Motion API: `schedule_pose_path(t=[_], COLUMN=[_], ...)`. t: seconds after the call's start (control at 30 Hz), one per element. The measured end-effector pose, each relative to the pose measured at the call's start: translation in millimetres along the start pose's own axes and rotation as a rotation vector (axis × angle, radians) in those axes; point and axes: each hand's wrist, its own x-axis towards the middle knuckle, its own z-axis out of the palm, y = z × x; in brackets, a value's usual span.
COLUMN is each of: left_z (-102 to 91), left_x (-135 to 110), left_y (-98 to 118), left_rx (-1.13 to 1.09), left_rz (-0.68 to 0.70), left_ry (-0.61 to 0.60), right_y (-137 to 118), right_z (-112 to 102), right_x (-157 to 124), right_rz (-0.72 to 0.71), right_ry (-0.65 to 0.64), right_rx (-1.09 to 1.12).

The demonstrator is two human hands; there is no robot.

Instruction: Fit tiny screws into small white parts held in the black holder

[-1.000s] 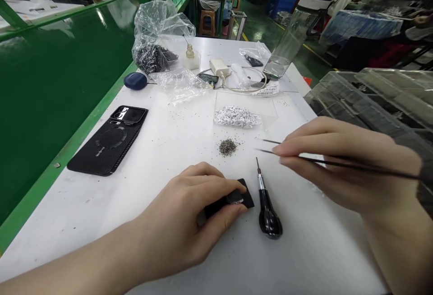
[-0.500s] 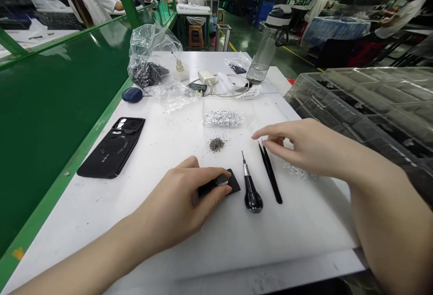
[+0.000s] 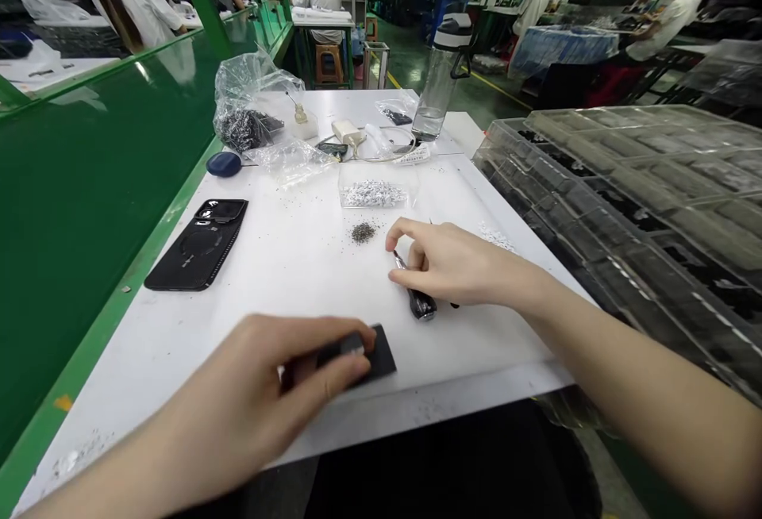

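Observation:
My left hand, near the front edge of the table, is closed with thumb and fingers round a small dark grey block. Under that block lies a flat black square pad. My right hand hovers over a screwdriver with a bulbous black handle, thumb and index finger curved apart on either side of its thin shaft; whether they touch it I cannot tell. Black tweezers lie mostly hidden beneath this hand. Beyond it is a small pile of tiny metal parts.
A clear tray holds small white pieces; more white bits lie loose to the right. A black phone rests at left. Behind stand plastic bags and a water bottle. Compartment boxes are stacked at right.
My right hand has moved left from the tweezers to the screwdriver. My left hand has come nearer to me with the block and pad. The view has shifted slightly.

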Motion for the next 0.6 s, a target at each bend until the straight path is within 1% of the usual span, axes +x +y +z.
schedule_pose_path(t=[0.07, 0.17, 0.2, 0.23, 0.27, 0.3, 0.37, 0.43, 0.5, 0.53, 0.57, 0.6], left_z=[17.9, 47.5, 56.1, 63.5, 69.6, 74.4, 80.9, 84.5, 86.3, 86.8, 87.1, 87.3], left_x=[-14, -27, -30, -31, -32, -32, -31, -30, -29, -28, -28, -28], left_y=[1, -1, -2, -2, -3, -4, -7, -10, -12, -13, -13, -14], left_rx=[-0.04, -0.128, -0.162, -0.194, -0.218, -0.231, -0.229, -0.217, -0.214, -0.216, -0.216, -0.22], left_rz=[0.061, 0.053, 0.047, 0.046, 0.048, 0.055, 0.073, 0.09, 0.104, 0.106, 0.107, 0.108], left_ry=[-0.046, -0.064, -0.065, -0.058, -0.046, -0.026, 0.033, 0.081, 0.099, 0.093, 0.081, 0.064], right_y=[3, 9, 10, 12, 12, 10, 3, -11, -27, -35, -43, -49], right_z=[0, 9, 14, 19, 24, 29, 38, 45, 49, 50, 51, 51], right_x=[-7, -24, -32, -40, -48, -55, -68, -76, -79, -80, -81, -82], right_rz=[-0.014, -0.02, -0.033, -0.058, -0.09, -0.121, -0.149, -0.153, -0.167, -0.187, -0.229, -0.276], right_ry=[0.073, 0.227, 0.278, 0.345, 0.384, 0.394, 0.385, 0.372, 0.338, 0.309, 0.262, 0.207], right_rx=[0.113, 0.278, 0.362, 0.494, 0.621, 0.715, 0.831, 0.923, 0.985, 0.971, 0.902, 0.783])
